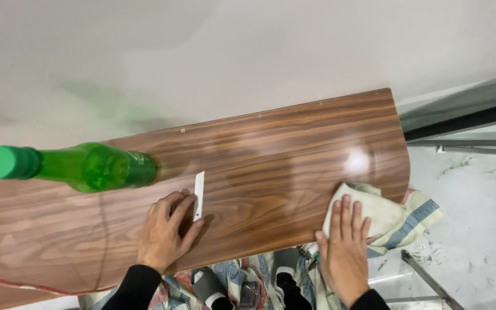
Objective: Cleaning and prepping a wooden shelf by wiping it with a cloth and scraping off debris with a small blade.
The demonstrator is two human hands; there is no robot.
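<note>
My left hand (166, 231) rests on a glossy wooden shelf (271, 161) and grips a thin white blade-like scraper (199, 195) that points away from me. My right hand (344, 244) lies flat, fingers together, pressing a pale cloth with blue stripes (394, 217) onto the shelf's near right corner. Part of the cloth hangs over the edge. A green plastic bottle with a green cap (81, 166) stands on the shelf, left of my left hand, close to the camera.
The shelf is fixed to a white wall (248, 51). Below are a marbled pale floor (472, 201), metal ladder rails (429, 281), a patterned sheet and my feet in dark shoes (213, 290). A dark frame runs at the right.
</note>
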